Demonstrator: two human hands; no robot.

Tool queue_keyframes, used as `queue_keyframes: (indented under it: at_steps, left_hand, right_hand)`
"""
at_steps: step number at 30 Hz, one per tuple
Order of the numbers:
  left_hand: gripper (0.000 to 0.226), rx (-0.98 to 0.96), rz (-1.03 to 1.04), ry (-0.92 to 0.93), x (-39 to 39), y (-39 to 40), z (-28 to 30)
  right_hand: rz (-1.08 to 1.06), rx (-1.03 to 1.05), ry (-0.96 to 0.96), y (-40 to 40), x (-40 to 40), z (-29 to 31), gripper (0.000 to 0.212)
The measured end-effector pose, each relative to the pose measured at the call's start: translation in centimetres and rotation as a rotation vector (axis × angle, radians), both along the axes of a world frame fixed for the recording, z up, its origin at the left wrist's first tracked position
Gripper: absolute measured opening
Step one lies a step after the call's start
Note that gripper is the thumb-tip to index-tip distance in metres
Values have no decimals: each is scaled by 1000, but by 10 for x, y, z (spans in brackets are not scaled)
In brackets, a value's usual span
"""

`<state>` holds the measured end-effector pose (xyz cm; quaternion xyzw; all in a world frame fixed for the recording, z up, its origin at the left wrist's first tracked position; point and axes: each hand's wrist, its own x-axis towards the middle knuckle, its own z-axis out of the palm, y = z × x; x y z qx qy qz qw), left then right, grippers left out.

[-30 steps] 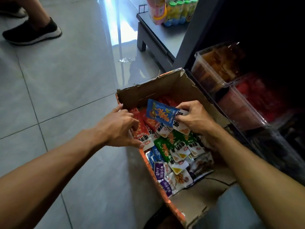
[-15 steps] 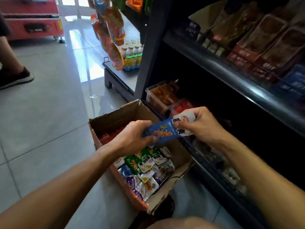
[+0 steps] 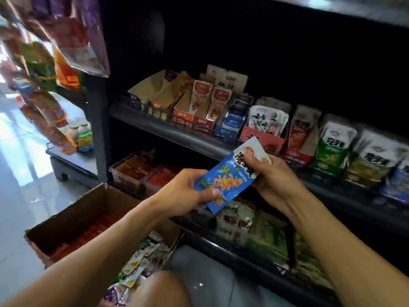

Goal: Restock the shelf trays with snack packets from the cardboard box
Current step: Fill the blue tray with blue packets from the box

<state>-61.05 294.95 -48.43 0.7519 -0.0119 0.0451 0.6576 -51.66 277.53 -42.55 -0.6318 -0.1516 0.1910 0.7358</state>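
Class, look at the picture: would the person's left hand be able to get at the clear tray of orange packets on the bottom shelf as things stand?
Probably yes, once freed: the left hand grips the blue packet along with the right hand. The orange tray sits open-topped, nothing between.

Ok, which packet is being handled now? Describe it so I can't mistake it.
In front of the dark shelf unit, above the brown cardboard box, left hand and right hand grip one flat packet. It is the blue-and-white one with orange artwork.
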Motion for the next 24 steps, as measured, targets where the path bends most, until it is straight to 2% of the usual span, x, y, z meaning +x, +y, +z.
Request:
queue_keyframes:
  at_steps: [4,11,13,15,18,20,24]
  left_hand:
    - [3,25,-38,-26,25,-59,25]
    - [5,53,-140,-26,70,-169,56]
    - [14,89,-150,-36,84,-198,60]
    - [25,279,-46,-103,103,-223,61]
    - [18,554,55,-236,129,-253,65]
    - [19,712,-21,-317,142,-274,70]
    - [41,1076,-179,-466,167,-312,79]
  right_hand:
    - [-114,-4,-63,-62,4,24,14]
    - [-313,-221,-277,-176,23,52,12]
    - [-392,-250,-293,-210,34,54,11]
    - [-470,-278,-320,-244,46,58,12]
    - [-585,-327,-378,-292,63,71,9]
    - [-645,-344,-438,-317,76,81,10]
    - [-744,-352,-594,-344,108,96,29]
